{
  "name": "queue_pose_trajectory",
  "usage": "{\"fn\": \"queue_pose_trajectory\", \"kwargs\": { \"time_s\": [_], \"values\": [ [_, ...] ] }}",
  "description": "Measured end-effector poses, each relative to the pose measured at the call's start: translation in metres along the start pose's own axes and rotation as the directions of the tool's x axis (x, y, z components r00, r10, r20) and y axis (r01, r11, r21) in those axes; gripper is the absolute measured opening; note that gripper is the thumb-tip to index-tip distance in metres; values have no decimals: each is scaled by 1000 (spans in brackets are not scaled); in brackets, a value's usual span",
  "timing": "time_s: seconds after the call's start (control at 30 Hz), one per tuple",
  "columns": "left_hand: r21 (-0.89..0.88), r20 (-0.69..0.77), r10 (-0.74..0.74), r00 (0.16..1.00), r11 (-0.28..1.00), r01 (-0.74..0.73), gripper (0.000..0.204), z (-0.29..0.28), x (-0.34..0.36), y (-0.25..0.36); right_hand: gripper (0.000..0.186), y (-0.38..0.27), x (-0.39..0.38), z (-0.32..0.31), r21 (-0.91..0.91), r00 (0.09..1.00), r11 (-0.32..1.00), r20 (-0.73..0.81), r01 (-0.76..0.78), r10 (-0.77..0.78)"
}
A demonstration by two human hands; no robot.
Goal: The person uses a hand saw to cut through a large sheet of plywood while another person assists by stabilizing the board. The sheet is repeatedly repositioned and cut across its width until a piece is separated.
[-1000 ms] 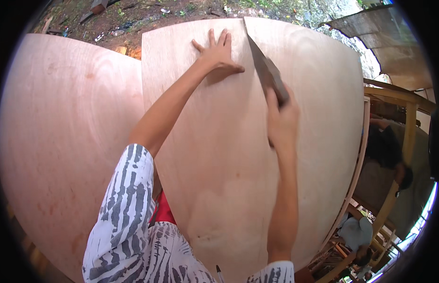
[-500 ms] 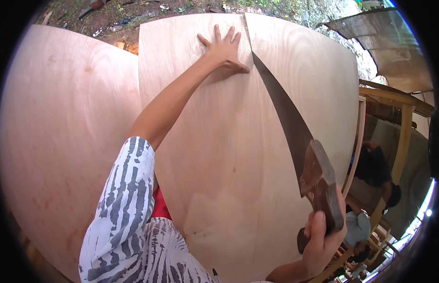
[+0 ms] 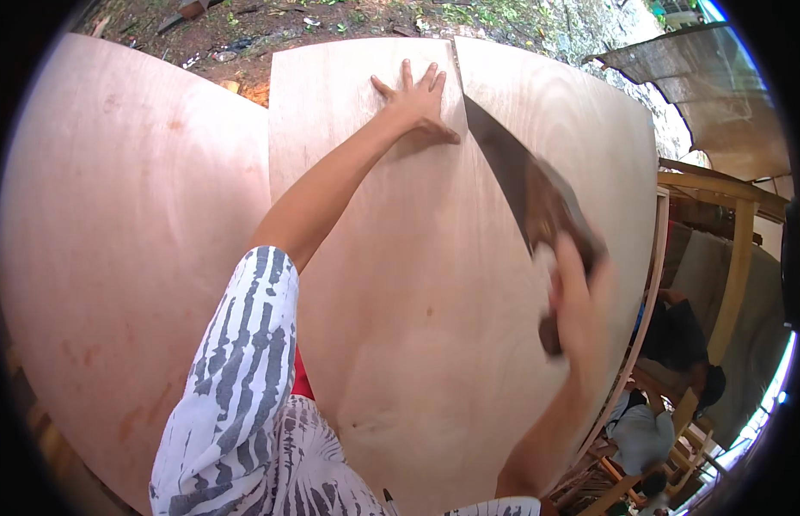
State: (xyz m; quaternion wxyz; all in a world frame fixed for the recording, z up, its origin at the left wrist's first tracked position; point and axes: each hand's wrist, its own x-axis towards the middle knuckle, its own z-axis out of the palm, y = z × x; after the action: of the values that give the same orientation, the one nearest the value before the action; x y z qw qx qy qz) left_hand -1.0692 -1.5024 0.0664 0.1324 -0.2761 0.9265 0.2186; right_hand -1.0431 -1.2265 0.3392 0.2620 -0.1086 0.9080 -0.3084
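My left hand (image 3: 417, 107) lies on the pale plywood sheet (image 3: 374, 258) near its far edge, fingers spread, just left of a narrow cut running in from that edge. My right hand (image 3: 576, 305), blurred by motion, grips the wooden handle of a handsaw (image 3: 503, 163) at the right. The saw's dark blade points away from me, its tip in the cut beside my left thumb.
Another plywood panel (image 3: 133, 215) lies at the left. At the right are timber framing (image 3: 735, 258) and two co-workers, one in a dark top (image 3: 671, 335), one in grey (image 3: 640, 434). A weathered sheet (image 3: 718, 103) hangs top right, with littered ground (image 3: 314, 26) beyond the plywood.
My right hand and the saw came back toward the lower right, then moved forward again along the cut. My left hand stays spread on the plywood.
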Motion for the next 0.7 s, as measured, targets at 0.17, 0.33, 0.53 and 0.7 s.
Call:
{"fn": "queue_pose_trajectory", "kwargs": {
  "time_s": [0.17, 0.33, 0.53, 0.7],
  "values": [
    [-35, -23, 33, 999, 999, -34, 147, 1, -1, 29, 49, 17, -96, -43, 36, 996, 999, -80, 34, -31],
    [-71, -4, 17, 1000, 997, -17, 146, 2, -2, 31, 50, 49, 109, 96, 20, 894, 906, -168, 424, -415],
    [-56, 20, -21, 1000, 998, 22, 146, 7, 0, 8, 48, -19, 70, 58, -103, 962, 957, 40, 272, -269],
    [-51, 3, 26, 1000, 998, -25, 149, -1, 1, 29, 50, -3, -118, -59, 95, 998, 994, -54, 49, -45]
  ]
}}
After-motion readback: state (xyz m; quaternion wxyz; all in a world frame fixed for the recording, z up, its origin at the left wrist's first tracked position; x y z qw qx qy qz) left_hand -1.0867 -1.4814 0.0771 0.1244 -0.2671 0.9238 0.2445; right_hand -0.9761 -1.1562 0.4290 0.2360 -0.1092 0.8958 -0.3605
